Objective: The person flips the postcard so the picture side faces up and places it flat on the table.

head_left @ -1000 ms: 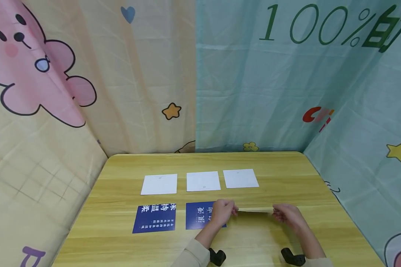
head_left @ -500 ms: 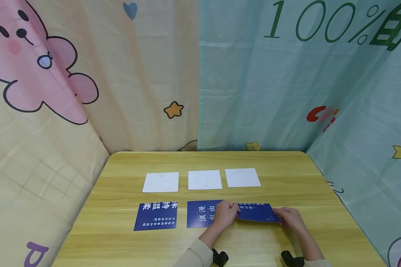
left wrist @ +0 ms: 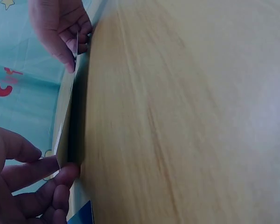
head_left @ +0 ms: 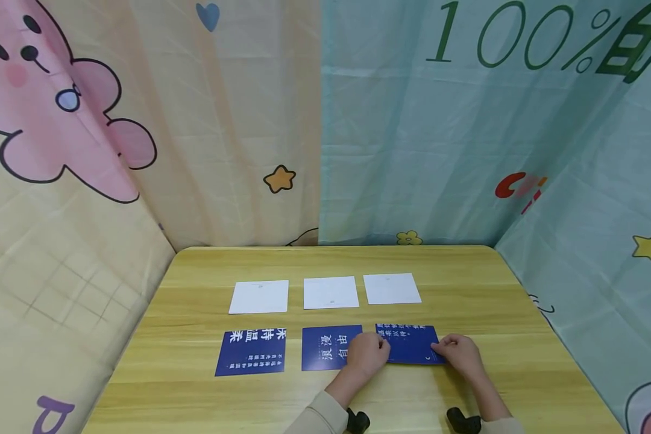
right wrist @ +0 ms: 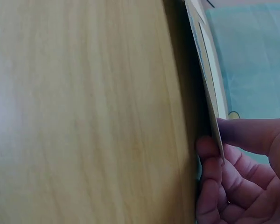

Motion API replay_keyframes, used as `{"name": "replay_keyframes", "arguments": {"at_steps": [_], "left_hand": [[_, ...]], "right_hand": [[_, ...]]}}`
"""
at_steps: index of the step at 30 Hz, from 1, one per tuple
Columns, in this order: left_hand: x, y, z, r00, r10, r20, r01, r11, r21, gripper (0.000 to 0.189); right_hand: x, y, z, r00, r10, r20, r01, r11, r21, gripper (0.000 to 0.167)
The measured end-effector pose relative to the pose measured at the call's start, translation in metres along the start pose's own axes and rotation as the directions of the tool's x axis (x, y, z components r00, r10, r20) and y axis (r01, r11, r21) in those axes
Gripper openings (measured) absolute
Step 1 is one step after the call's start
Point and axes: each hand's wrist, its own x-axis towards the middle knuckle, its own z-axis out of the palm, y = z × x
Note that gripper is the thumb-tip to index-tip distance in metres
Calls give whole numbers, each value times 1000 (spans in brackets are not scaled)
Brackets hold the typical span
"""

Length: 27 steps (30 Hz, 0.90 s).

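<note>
A dark blue card with white print (head_left: 412, 348) lies low over the table at the right end of the near row. Its left edge is pinched by my left hand (head_left: 366, 355), thumb on top and fingertips underneath in the left wrist view. My right hand (head_left: 460, 354) pinches the opposite edge; in the right wrist view the card (right wrist: 209, 91) shows edge-on between thumb and fingers. A shadow gap runs under the card. Left of it lie a second blue card (head_left: 317, 349), partly behind my left hand, and a third blue card (head_left: 251, 355).
Behind the blue row lie three white cards: a left one (head_left: 258, 297), a middle one (head_left: 331, 292) and a right one (head_left: 392, 289). The wooden table (head_left: 456, 271) meets printed curtains (head_left: 401, 138) at its back and sides.
The card in both hands has gone from nearly edge-on to blue face up, and has come down flatter over the table, slightly to the left. The other cards have stayed put.
</note>
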Motion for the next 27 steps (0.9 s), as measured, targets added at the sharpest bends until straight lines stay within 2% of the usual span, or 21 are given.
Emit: {"name": "replay_keyframes", "arguments": {"at_steps": [5,18,27], "left_hand": [[0,1,2,999,20,-32,-18,996,83,48],[-4,3,1,1000,22,-15,-21,997,81,48],[-4,2,4,999,36,-35,-32,994,100,48]], "right_hand": [[1,1,4,999,-27,-20,26,1000,-17,20],[3,4,5,999,-45,1,45,999,-16,16],[3,6,8,998,-59,2,59,998,-12,15]]}}
